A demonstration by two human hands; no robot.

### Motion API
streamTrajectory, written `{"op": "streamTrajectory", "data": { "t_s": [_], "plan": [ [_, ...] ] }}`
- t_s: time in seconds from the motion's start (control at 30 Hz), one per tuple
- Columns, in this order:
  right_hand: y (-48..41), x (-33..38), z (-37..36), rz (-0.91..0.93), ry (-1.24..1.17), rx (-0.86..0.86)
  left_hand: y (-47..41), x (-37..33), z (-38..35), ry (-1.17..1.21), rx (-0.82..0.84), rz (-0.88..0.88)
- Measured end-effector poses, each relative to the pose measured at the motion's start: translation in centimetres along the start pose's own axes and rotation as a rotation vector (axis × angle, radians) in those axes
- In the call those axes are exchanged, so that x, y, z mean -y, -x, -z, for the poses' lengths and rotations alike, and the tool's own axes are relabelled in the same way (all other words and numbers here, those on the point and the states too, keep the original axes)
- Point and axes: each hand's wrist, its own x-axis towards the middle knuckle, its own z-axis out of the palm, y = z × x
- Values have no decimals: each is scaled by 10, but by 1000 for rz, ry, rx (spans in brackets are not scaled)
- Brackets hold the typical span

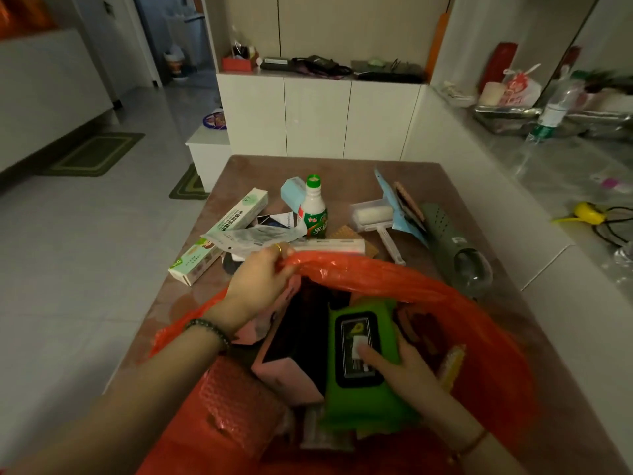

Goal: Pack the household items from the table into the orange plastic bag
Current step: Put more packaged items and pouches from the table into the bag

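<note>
Left hand [260, 279] grips the orange bag [394, 282] rim; right hand [404, 368] holds a green wipes pack [359, 371] inside.

One wide-angle camera, worn on the head, looks forward and down from the near edge of the table [342, 173]. The orange plastic bag [376, 272] sits close at 6 o'clock; white cabinets [318, 118] stand far at 12, tiled floor [68, 241] at 9.

Brownish desk [442, 186] mid-frame: long green-and-white box [219, 236] slanting at its left edge, green-capped bottle [313, 209] upright in the centre, pale blue box [293, 193] just behind it, lint roller [373, 217] to the right, green cylinder [448, 241] lying at the right edge, orange bag [411, 282] filling the near end
</note>
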Motion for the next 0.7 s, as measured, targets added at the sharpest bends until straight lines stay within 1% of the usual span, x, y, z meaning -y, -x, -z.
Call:
{"op": "streamTrajectory", "data": {
  "t_s": [0.03,0.07,0.1,0.17,0.2,0.23,0.27,0.3,0.33,0.4,0.43,0.5,0.53,0.57,0.6,0.67,0.7],
  "plan": [
    [-8,3,-2,21,4,-28,-2,-1,3,106,-14,-15],
    [-14,6,-3,40,46,-35,-3,-3,7,153,-10,-49],
    [-20,8,-2,70,142,-41,-3,-5,11,186,38,-66],
    [-19,14,7,103,498,-48,-3,-3,14,168,207,-76],
    [-17,22,14,104,668,-23,-3,20,15,114,303,-82],
    [-13,34,22,101,776,19,-6,40,16,64,450,-32],
    [-8,53,29,108,807,60,-8,59,20,18,512,38],
    [-7,72,36,145,780,70,-9,71,26,3,529,171],
    [-8,94,40,197,688,63,-12,80,32,21,503,239],
    [-24,129,43,268,370,13,-26,68,44,106,475,212],
    [-40,141,41,253,208,-5,-36,61,47,202,395,242],
    [-82,155,28,139,-30,23,-57,49,50,374,150,391],
    [-105,157,18,57,-111,54,-65,65,47,426,45,438],
    [-127,159,6,-27,-178,90,-72,73,42,474,-22,504],
    [-146,158,-7,-104,-209,124,-77,83,36,513,-58,578],
    [-177,150,-33,-226,-194,166,-82,98,22,640,-74,753],
    [-189,144,-45,-273,-181,172,-83,100,15,694,-85,813]
  ]
}}
